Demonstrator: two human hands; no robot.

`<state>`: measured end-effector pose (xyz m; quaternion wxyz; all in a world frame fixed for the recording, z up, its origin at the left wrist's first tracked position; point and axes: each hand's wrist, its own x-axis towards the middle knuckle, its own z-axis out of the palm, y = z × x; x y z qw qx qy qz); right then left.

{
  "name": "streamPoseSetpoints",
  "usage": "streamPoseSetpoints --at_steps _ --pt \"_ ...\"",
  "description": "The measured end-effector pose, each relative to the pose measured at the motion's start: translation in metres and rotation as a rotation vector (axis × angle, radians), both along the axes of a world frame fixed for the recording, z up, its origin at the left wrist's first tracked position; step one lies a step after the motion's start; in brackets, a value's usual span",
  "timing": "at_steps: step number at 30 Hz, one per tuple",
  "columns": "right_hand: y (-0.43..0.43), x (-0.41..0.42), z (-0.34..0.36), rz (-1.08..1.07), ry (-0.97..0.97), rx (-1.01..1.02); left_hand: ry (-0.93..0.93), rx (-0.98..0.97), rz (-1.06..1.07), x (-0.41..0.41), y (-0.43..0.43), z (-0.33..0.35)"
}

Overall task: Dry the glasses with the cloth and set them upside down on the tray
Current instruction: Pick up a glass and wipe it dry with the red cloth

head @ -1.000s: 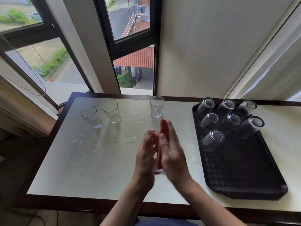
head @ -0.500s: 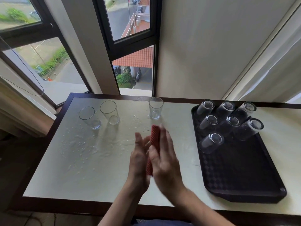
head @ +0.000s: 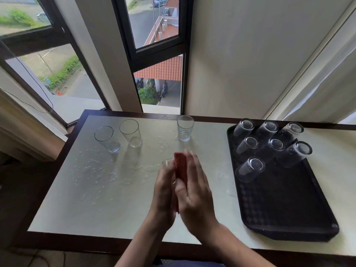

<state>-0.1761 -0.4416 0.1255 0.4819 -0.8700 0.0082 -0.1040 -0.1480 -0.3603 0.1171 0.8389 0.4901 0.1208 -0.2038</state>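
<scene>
My left hand holds a clear glass, of which only the rim shows above my fingers. My right hand presses a red cloth against that glass, and the cloth stands up between both palms over the table's middle. Three upright glasses stand at the back of the table: one at the left, one beside it, and one near the centre. A black tray on the right carries several glasses set upside down in its far half.
Water drops are scattered over the left part of the pale tabletop. The table has a dark wooden edge. Windows and a wall stand right behind the table. The near half of the tray is bare.
Both hands with the cloth and glass have shifted slightly left and away from me, the right hand sliding against the cloth. The glasses on the table and tray stay where they were.
</scene>
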Motion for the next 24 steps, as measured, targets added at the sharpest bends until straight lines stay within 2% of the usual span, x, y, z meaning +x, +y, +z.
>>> streamPoseSetpoints --at_steps 2,5,8,10,13,15,17,19,21,22,24 --pt "-0.003 0.002 0.002 0.037 -0.019 0.012 -0.019 -0.054 -0.055 -0.004 0.002 0.000" --pt "-0.015 0.023 0.010 0.015 0.074 0.274 -0.062 0.011 -0.131 -0.005 0.000 0.004" --pt "-0.018 0.033 0.012 -0.007 0.153 0.454 -0.136 0.104 -0.056 0.000 -0.003 0.010" --pt "-0.014 0.021 0.015 -0.007 0.133 0.397 -0.155 0.108 -0.002 0.003 -0.001 0.012" --pt "-0.007 0.000 0.017 0.009 0.083 0.186 -0.056 0.048 0.042 0.003 0.003 0.007" --pt "-0.005 0.000 0.015 0.018 0.045 0.116 -0.032 0.027 0.047 -0.001 0.003 0.006" --pt "-0.011 0.012 0.013 0.005 0.079 0.182 -0.021 0.029 0.046 -0.006 -0.001 0.007" --pt "-0.017 0.027 0.013 -0.007 0.197 0.356 -0.045 0.068 0.023 -0.008 -0.004 0.012" --pt "-0.016 0.027 0.012 -0.004 0.206 0.447 -0.086 0.103 0.005 -0.006 -0.004 0.016" --pt "-0.012 0.021 0.012 -0.005 0.171 0.413 -0.094 0.115 0.008 -0.003 -0.003 0.015" --pt "-0.001 0.001 0.007 -0.008 0.121 0.209 -0.071 0.104 0.066 0.002 -0.001 0.015"
